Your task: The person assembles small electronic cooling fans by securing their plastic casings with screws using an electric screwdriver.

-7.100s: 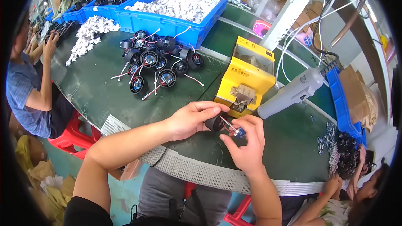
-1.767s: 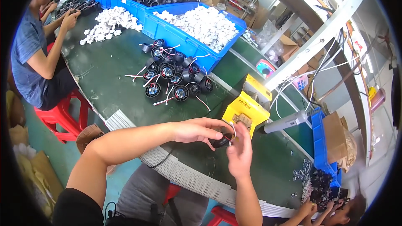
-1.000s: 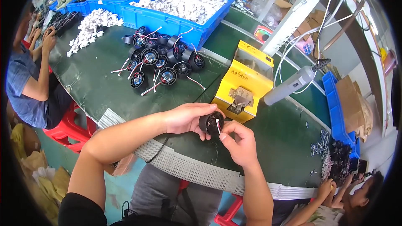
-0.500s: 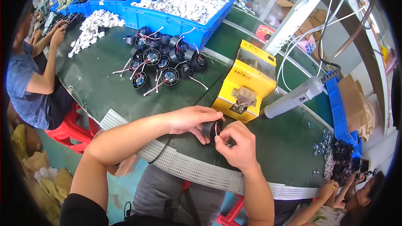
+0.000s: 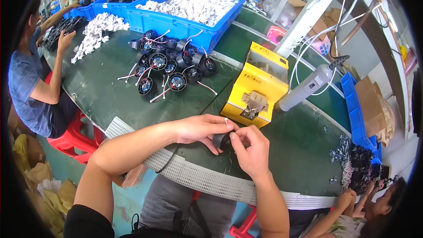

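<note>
Over a scuffed green table point(image 5: 110, 101), the left hand point(image 5: 200, 128) is clasping a round black cup point(image 5: 219, 141); the right hand point(image 5: 252, 149) is touching its three-o'clock edge, grip unclear. Beyond, a boxy yellow machine point(image 5: 251, 79) is standing at one o'clock, wired cups point(image 5: 177, 80) lying heaped at eleven.

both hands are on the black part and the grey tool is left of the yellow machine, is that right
Wrong side: the head view shows the grey tool to the right of the yellow machine. The rest holds: left hand and right hand are on the black part.
</note>
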`<control>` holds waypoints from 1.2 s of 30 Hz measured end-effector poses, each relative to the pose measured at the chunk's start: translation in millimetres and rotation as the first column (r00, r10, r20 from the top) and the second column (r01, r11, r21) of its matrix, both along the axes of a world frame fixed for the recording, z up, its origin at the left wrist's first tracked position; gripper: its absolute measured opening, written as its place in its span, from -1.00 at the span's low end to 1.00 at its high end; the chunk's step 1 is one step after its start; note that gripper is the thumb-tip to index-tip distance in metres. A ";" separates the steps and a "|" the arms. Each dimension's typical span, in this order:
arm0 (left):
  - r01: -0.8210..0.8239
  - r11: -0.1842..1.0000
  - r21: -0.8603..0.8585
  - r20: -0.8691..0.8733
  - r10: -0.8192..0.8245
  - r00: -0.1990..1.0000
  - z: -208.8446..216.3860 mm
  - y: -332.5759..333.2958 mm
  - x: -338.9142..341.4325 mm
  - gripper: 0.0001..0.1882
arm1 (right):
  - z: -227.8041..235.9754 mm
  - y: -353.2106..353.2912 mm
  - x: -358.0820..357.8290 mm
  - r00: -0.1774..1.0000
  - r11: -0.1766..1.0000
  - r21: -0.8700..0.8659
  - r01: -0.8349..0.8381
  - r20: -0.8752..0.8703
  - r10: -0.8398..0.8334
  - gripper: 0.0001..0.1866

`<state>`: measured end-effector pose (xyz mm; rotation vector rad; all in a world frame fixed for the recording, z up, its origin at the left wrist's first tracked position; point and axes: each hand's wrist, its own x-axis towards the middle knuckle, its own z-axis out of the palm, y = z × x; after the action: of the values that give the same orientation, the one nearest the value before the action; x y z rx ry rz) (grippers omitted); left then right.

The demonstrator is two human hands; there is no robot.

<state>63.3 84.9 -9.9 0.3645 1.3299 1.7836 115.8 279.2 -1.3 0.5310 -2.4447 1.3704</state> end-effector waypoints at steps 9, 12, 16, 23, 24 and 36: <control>-0.251 0.918 0.307 0.086 0.236 0.968 -1.4 -3.8 -0.6 -0.63 | 8.3 13.8 -5.6 0.965 0.987 0.122 0.109 -0.250 -0.075 -0.73; -0.288 0.905 0.313 0.071 0.281 0.957 -0.9 -2.8 0.9 -0.64 | 9.5 12.7 -0.1 0.996 0.996 -0.073 0.059 -0.058 -0.063 -0.75; -0.279 0.901 0.333 0.043 0.281 0.959 -0.1 0.2 7.4 -0.65 | 5.9 9.7 2.5 0.937 0.852 -0.522 0.039 0.315 0.150 -0.72; -0.165 0.920 0.355 -0.033 0.189 0.981 -7.8 5.7 11.3 -0.61 | -0.1 -6.2 2.9 0.970 0.809 -0.587 -0.007 0.192 0.148 -0.77; -0.167 0.920 0.355 -0.033 0.191 0.981 -9.5 5.9 11.8 -0.61 | -1.1 -6.1 3.1 0.970 0.809 -0.587 -0.008 0.193 0.150 -0.77; -0.148 0.927 0.346 -0.036 0.171 0.985 -7.6 11.1 20.0 -0.53 | -12.4 -4.8 -2.3 0.972 0.992 -0.114 0.052 -0.222 -0.076 -0.72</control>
<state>83.3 96.1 -17.5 0.5195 1.1159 2.1642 113.5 274.4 -13.8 0.5448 -2.1748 1.3280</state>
